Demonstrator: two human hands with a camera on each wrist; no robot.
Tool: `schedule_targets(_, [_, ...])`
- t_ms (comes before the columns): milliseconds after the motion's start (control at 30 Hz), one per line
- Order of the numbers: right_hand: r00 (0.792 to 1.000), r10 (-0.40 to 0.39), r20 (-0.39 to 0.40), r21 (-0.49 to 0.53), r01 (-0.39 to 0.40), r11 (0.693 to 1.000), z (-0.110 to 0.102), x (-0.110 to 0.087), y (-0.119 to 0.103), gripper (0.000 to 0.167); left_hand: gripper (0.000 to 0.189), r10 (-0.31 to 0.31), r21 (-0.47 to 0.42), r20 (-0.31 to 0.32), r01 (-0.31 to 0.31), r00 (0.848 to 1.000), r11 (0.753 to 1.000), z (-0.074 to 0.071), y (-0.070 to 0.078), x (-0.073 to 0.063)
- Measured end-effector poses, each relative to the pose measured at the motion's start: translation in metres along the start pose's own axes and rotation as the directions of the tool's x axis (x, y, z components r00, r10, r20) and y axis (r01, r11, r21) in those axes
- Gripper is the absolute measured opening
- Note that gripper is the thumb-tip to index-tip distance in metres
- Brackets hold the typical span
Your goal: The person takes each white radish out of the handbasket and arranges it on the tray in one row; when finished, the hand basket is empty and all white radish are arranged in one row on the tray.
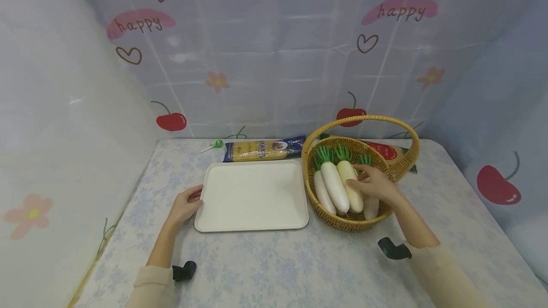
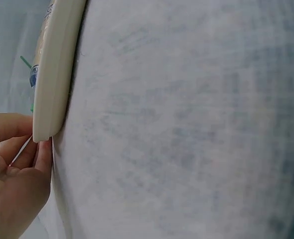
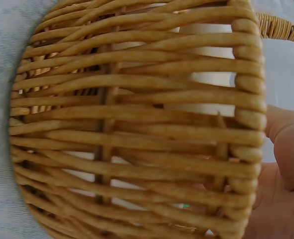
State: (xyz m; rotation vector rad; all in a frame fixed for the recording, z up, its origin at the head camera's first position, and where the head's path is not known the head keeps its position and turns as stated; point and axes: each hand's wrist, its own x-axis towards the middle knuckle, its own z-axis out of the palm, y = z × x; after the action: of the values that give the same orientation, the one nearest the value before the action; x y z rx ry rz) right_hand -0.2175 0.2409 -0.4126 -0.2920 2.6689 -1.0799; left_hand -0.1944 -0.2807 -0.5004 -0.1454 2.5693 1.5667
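Head view: A person's left hand (image 1: 184,205) pinches the edge of a tray (image 1: 252,196) between thumb and fingers, apparently to steady it on the table (image 1: 257,270). The right hand (image 1: 376,186), its thumb and fingers partly spread, touches a radish (image 1: 353,198) in the basket (image 1: 342,223) right of the tray; whether that grip is closed cannot be told. Woven walls likely stop rolling. A pack (image 1: 257,151) lies behind the tray.
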Motion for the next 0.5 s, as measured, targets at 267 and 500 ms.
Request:
schedule_targets(267, [0.997,0.068,0.046,0.023,-0.069,0.997,-0.003,0.010,-0.001,0.082,0.054,0.028,0.011,0.061,-0.028,0.998,1.000,-0.007,0.004,0.000])
schedule_targets(500, [0.995,0.082,0.054,-0.044,-0.079,0.996,-0.005,0.015,-0.004,0.084,0.057,0.080,0.210,0.150,-0.111,0.985,0.971,-0.018,0.018,0.004])
